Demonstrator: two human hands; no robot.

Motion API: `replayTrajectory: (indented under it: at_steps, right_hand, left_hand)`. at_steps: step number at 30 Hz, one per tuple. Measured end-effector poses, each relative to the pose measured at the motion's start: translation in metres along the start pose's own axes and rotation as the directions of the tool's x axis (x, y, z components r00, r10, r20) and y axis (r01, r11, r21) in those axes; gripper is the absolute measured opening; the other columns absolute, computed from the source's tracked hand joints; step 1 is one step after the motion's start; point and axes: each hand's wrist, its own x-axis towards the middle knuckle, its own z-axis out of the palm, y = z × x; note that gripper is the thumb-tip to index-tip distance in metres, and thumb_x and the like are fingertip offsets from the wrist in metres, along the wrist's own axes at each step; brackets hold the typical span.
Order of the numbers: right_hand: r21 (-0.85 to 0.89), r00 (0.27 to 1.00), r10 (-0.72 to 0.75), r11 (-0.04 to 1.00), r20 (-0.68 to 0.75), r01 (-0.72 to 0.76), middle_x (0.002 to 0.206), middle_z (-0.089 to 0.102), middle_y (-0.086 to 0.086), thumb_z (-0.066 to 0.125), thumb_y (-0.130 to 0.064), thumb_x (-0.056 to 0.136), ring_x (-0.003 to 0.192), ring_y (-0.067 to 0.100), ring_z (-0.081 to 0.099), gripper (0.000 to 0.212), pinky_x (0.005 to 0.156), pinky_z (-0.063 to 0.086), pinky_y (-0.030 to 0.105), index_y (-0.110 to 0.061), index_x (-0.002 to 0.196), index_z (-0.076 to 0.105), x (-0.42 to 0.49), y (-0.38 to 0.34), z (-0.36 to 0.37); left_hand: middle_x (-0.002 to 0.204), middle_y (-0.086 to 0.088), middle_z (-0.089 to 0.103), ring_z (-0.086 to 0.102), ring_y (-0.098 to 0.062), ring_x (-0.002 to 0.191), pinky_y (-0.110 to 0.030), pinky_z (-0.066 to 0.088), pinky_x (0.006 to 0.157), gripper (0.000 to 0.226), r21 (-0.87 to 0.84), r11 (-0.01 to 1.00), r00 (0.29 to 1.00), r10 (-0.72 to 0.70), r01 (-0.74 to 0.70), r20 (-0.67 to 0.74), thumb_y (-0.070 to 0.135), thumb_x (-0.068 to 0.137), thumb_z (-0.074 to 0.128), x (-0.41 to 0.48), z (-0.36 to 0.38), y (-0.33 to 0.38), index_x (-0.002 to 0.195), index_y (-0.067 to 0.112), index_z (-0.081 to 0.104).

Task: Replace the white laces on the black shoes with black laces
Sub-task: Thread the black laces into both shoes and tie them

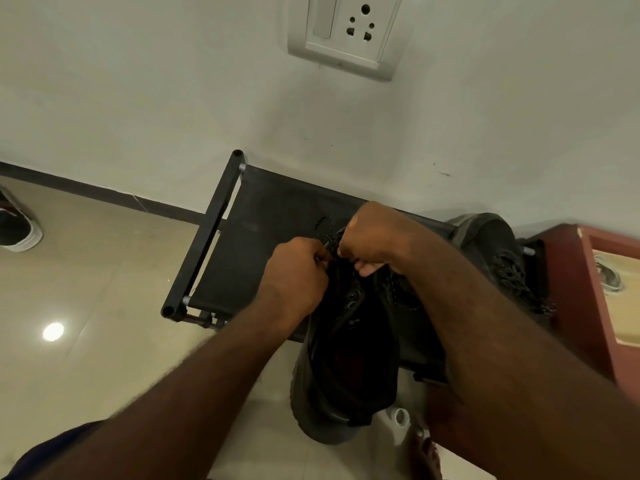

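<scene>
A black shoe (pixel 349 358) hangs in front of me, heel nearest and opening upward, over the front edge of a black rack. My left hand (pixel 294 271) pinches the tip of a black speckled lace (pixel 327 233) at the shoe's upper eyelets. My right hand (pixel 370 237) grips the far part of the shoe and the lace, fingers curled. A loop of lace shows just beyond the hands. The second black shoe (pixel 498 251) lies on the rack to the right with a black speckled lace in it. No white lace is visible.
The black fabric-topped shoe rack (pixel 263 237) stands against a white wall with a socket plate (pixel 349 32). A red cabinet (pixel 581 292) sits at the right. A black-and-white shoe (pixel 17 226) lies on the tiled floor far left. My foot (pixel 426 455) is below.
</scene>
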Motion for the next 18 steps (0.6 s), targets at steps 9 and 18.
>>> replayTrajectory:
  at_steps: [9, 18]
  right_hand:
    - [-0.103, 0.972, -0.077, 0.993, -0.222, 0.055, 0.075, 0.070, 0.014, 0.073, -0.026, 0.086, 0.067, 0.029, 0.069, 0.024, 0.059, 0.059, 0.034, -0.003, 0.082, 0.069, -0.022, 0.023, 0.007]
    - [-0.295, 0.934, -0.093, 0.955, -0.345, -0.014, 0.072, 0.048, -0.002, 0.067, -0.032, 0.093, 0.061, 0.014, 0.045, 0.038, 0.055, 0.036, 0.027, -0.021, 0.068, 0.040, -0.028, 0.009, 0.032]
  left_hand:
    - [0.098, -0.003, 0.069, 0.067, -0.016, 0.086, -0.035, 0.060, 0.078, 0.023, -0.222, 0.970, 0.994, -0.092, 0.101, 0.051, 0.007, 0.096, 0.052, -0.001, -0.003, 0.001, 0.107, 0.016, 0.070]
    - [0.090, -0.004, 0.073, 0.071, -0.016, 0.081, -0.032, 0.061, 0.071, 0.023, -0.275, 0.948, 0.974, -0.106, 0.160, 0.200, 0.002, 0.088, 0.057, -0.006, -0.012, 0.008, 0.097, 0.016, 0.073]
